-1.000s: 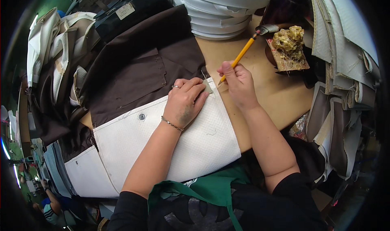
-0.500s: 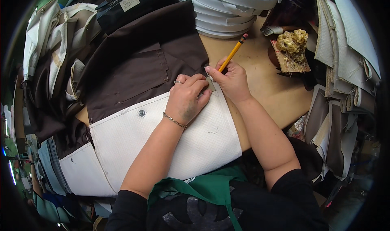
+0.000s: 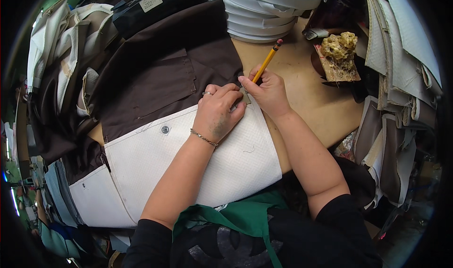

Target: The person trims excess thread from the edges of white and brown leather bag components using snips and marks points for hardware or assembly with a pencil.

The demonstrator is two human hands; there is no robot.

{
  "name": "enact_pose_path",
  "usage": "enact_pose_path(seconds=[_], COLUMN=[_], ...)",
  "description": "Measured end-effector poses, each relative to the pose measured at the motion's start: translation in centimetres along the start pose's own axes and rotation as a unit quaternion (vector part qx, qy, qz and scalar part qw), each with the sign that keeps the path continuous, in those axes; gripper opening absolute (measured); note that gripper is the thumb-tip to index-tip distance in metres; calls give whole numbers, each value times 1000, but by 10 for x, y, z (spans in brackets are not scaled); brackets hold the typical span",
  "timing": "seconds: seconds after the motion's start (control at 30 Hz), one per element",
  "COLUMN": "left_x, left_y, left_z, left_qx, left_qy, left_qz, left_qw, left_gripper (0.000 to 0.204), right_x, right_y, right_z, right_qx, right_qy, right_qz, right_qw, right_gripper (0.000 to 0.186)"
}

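Pencil tip hidden: the lower end of a yellow pencil [image 3: 267,59] vanishes behind the R hand [image 3: 270,94] near the bench's [image 3: 316,122] R side, point & any mark out of sight. Also hard to read is a small flat grey-tan piece [image 3: 246,97], mostly covered by the L hand's [image 3: 218,110] fingers; its full outline & material can't be told. The bench's near edge is partly hidden under a white textured panel [image 3: 231,164], its far edge behind a stack of white bands [image 3: 264,13] cut off at top. Far L, a person [image 3: 59,235] is blurred & cropped by the dark rim.

R hand is closed round the pencil, eraser end up & tilted away; thumb tip meets the brown cloth [image 3: 165,74] at the panel's far R corner, tho whether it pinches a thread too is unclear. L hand, w/ ring & bracelet, lies palm down on the panel, fingers loosely bent, tips at the grey-tan piece; can't tell if it grips or only presses. Toward the bench's far R corner, a yellowish lump [image 3: 339,46] sits atop a block [image 3: 340,71].
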State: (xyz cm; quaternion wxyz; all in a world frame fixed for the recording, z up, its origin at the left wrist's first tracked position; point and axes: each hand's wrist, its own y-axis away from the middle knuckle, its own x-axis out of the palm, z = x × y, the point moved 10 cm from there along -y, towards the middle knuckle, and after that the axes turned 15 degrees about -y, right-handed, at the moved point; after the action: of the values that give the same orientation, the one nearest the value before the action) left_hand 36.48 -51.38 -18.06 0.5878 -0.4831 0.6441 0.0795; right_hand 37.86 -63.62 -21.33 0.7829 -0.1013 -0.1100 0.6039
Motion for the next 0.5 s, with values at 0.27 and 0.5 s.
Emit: enact_pose_path(seconds=[0.27, 0.5], left_x=[0, -1], left_y=[1, -1], left_z=[0, -1], left_qx=[2, -3], left_qy=[0, 9], left_qz=[-5, -4], left_qw=[1000, 1000], left_gripper=[14, 18], right_x=[2, 1], right_y=[2, 2], right_z=[7, 7], right_qx=[-11, -18], right_qy=[29, 42], right_qz=[8, 3], right_qw=[999, 999], right_gripper=[19, 15])
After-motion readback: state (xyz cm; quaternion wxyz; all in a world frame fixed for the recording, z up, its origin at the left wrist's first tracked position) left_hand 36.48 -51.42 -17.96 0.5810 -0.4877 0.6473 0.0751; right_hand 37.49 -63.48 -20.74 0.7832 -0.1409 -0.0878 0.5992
